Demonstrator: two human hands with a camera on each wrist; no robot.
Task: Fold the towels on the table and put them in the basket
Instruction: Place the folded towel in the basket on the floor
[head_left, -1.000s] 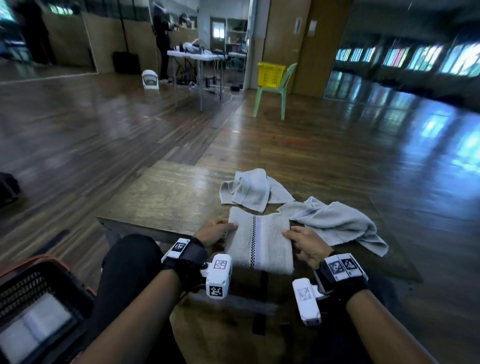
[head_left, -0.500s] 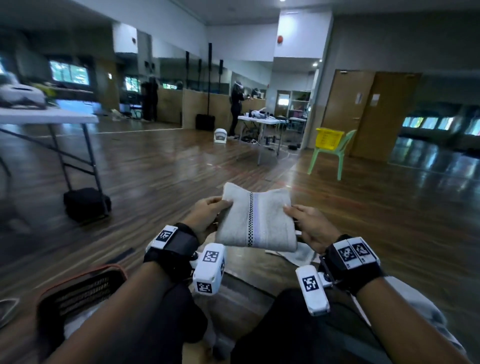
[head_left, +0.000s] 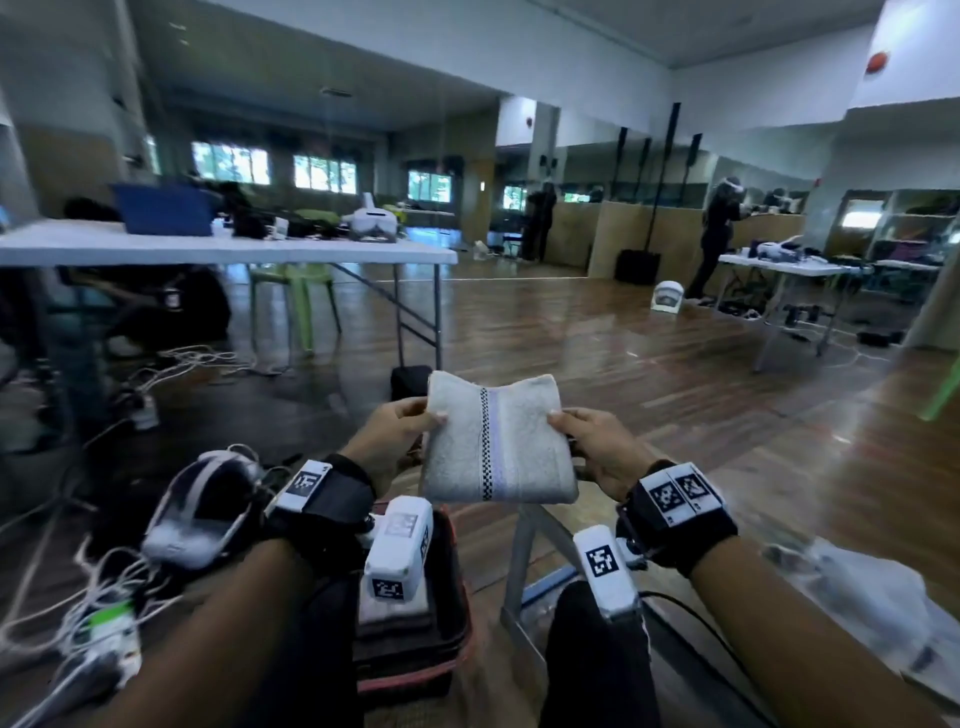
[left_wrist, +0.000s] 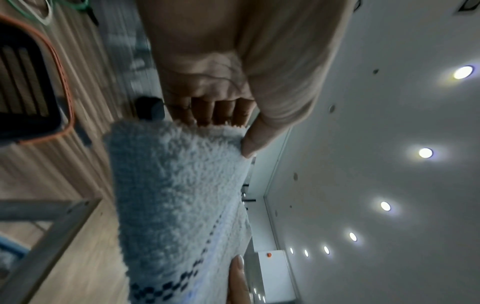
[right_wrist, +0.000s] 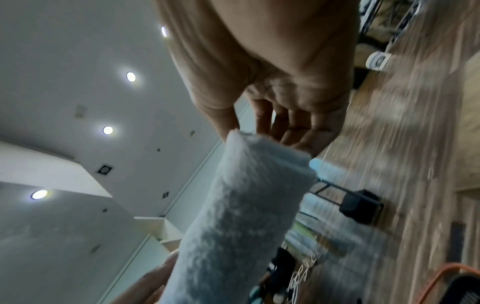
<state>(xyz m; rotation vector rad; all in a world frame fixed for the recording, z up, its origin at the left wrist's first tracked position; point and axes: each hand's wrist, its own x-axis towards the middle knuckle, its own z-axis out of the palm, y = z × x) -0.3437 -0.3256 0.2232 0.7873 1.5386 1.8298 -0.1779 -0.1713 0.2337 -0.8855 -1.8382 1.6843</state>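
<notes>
A folded white towel (head_left: 498, 441) with a checked stripe hangs in the air between both hands. My left hand (head_left: 431, 415) pinches its left edge, thumb on top and fingers (left_wrist: 207, 111) underneath. My right hand (head_left: 558, 418) pinches the right edge the same way, fingers (right_wrist: 285, 127) below the towel (right_wrist: 246, 205). Under my left wrist stands the black basket (head_left: 447, 670) with an orange rim; folded towels (head_left: 395, 618) lie inside it, partly hidden by the wrist camera. The basket rim (left_wrist: 64, 82) shows beside the towel (left_wrist: 176, 185).
The low table's metal leg (head_left: 519, 561) stands right of the basket. A blurred pale cloth (head_left: 857, 597) lies at the lower right. A headset (head_left: 202, 509) and tangled cables (head_left: 104, 597) lie at the left. A white folding table (head_left: 234, 249) and green chair (head_left: 291, 291) stand beyond.
Both hands lifted the folded towel off the table and carried it left. The view swung left, so the basket now sits below the hands.
</notes>
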